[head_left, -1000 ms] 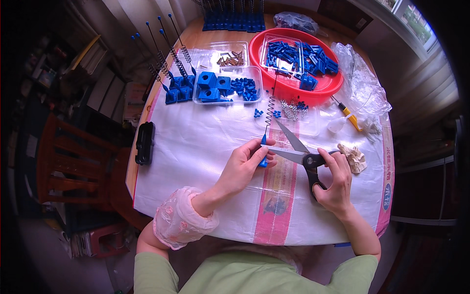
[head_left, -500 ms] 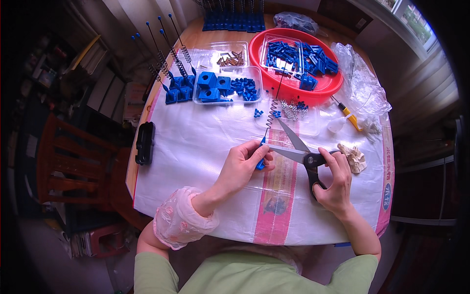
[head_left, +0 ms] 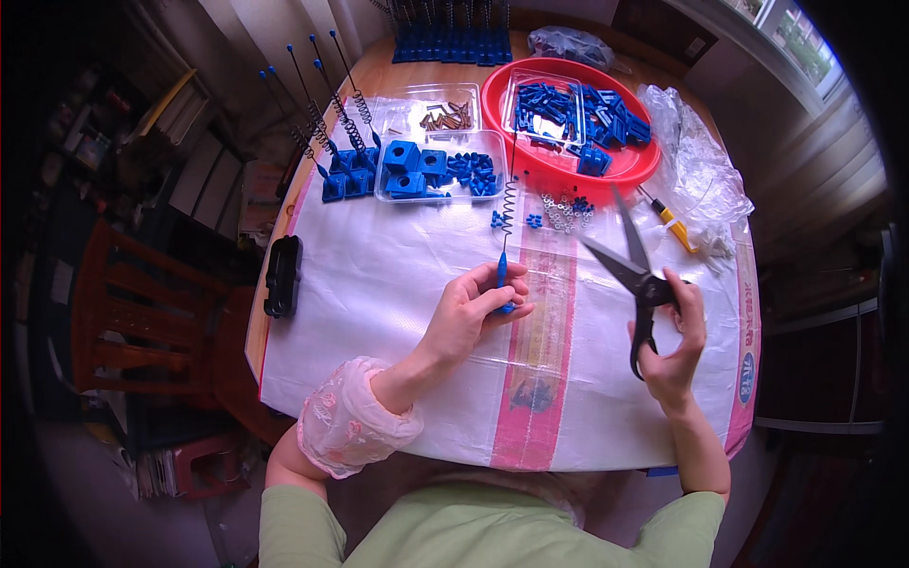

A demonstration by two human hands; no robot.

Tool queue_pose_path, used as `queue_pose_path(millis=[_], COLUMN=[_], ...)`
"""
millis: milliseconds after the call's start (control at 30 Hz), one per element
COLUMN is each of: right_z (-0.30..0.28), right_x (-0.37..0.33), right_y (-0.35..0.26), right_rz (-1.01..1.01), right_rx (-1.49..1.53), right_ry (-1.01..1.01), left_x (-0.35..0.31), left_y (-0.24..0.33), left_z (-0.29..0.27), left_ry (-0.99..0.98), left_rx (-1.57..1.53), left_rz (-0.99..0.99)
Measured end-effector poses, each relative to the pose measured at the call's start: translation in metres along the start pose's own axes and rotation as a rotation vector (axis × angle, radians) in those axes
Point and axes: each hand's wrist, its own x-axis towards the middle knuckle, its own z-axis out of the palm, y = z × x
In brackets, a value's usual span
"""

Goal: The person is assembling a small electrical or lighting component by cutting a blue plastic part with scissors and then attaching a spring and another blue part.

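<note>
My left hand [head_left: 456, 317] pinches a small blue plastic piece [head_left: 502, 270] over the middle of the table. From its upper end rises a black coiled wire [head_left: 508, 206], with a straight tip reaching up to the red basin's edge. In my right hand [head_left: 678, 352], thumb and fingers go through the handles of black-handled scissors [head_left: 648, 287]. Their blades stand apart, point away from me and are clear of the wire. Between wire and scissors lie a pile of small metal nuts [head_left: 561, 212] and small blue caps [head_left: 534, 221].
A red basin [head_left: 490, 95] of blue parts stands at the back, with a clear plastic box [head_left: 388, 194] of blue blocks left of it. Blue bases with springs [head_left: 350, 175] stand at left. A yellow utility knife [head_left: 680, 232], crumpled plastic [head_left: 701, 166] and a black case [head_left: 282, 276] lie around.
My right hand has drawn the scissors right, away from the blue piece. In my left hand the piece and its wire have swung left and stand straighter.
</note>
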Motion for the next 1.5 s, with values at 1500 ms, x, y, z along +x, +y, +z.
queue_pose_path(millis=[1500], right_z=[-0.131], right_x=[-0.014], right_y=[0.04], right_rz=[0.486], right_rx=[-0.834], right_ry=[-0.135], left_x=[-0.001], left_y=[0.004], left_z=[0.002], left_ry=[0.04], left_rx=[0.033], left_rz=[0.017])
